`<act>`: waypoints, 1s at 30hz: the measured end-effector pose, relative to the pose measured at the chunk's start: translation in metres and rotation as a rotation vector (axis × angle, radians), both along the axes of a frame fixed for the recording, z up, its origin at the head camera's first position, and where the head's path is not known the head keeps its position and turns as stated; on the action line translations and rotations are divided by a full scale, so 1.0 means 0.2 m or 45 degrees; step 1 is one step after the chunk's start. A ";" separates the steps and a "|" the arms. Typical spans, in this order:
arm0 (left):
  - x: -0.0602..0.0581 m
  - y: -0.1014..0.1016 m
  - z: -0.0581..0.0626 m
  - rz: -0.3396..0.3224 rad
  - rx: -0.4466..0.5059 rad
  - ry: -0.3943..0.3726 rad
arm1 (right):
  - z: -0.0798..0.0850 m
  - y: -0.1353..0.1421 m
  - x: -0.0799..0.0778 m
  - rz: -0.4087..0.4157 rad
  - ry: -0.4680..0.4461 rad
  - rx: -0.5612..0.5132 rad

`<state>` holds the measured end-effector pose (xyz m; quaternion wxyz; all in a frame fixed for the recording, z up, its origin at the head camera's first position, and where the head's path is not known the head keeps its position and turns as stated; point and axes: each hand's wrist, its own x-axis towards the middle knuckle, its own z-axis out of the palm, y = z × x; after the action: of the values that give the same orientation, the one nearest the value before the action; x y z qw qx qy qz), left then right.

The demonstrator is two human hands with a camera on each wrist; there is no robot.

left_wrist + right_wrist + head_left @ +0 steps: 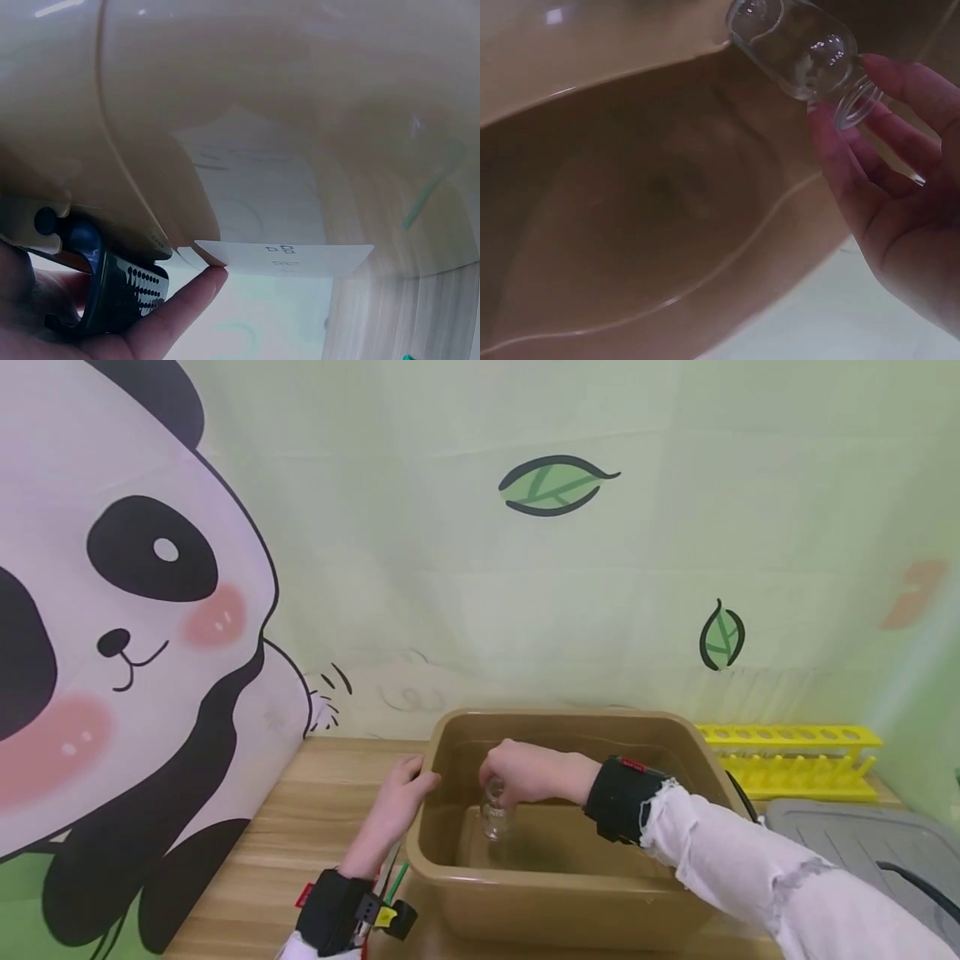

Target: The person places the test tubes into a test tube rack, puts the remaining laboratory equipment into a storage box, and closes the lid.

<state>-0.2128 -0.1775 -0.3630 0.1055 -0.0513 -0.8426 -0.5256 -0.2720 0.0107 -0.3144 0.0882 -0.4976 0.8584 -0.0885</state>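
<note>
Bottle (494, 814) pinched by right hand (528, 768); red wristband tag (633, 764) illegible.

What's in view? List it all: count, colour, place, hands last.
Cloth panda-and-leaf backdrop: 1, mostly pale green, behind everything
Wood-grain tabletop: 1, light brown, before backdrop
Rectangular plastic tub: 1, tan, on tabletop
Glass jar: 1, clear, in tub
Plastic tube rack: 1, yellow, right of tub
Thin tubes: count unclear, clear, in rack
Ribbed panel: 1, grey, in front of rack
Cord: count unclear, black, over panel
Thin stick: 1, green, left of tub
Printed slip: 1, white, beside tub, left-wrist view
Wristbands: 2, black, one per wrist
Sleeves: 2, white, on arms
Left hand: 1, bare, at tub's left rim
Right hand: 1, bare, holding jar's neck
</note>
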 end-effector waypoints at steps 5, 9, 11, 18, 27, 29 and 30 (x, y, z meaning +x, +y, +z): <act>0.01 0.00 0.00 0.006 0.023 -0.031 | -0.05 -0.03 -0.04 -0.049 -0.014 0.029; 0.00 0.00 0.00 0.000 0.038 -0.031 | -0.08 -0.05 -0.07 -0.075 0.002 0.016; 0.00 0.00 0.00 0.000 0.037 -0.013 | -0.09 -0.06 -0.08 -0.079 0.033 0.005; 0.00 0.00 0.00 0.006 0.045 -0.007 | -0.13 -0.07 -0.11 -0.113 0.070 -0.006; 0.00 0.00 -0.01 0.004 0.038 0.023 | -0.17 -0.07 -0.14 -0.169 0.085 -0.007; 0.00 0.00 -0.01 0.002 0.034 0.027 | -0.18 -0.07 -0.14 -0.181 0.078 -0.021; 0.00 0.00 -0.01 0.000 0.037 0.026 | -0.18 -0.07 -0.14 -0.189 0.075 -0.028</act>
<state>-0.2127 -0.1783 -0.3648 0.1148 -0.0550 -0.8338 -0.5372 -0.3006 -0.0042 -0.3501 0.0508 -0.4360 0.8940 -0.0895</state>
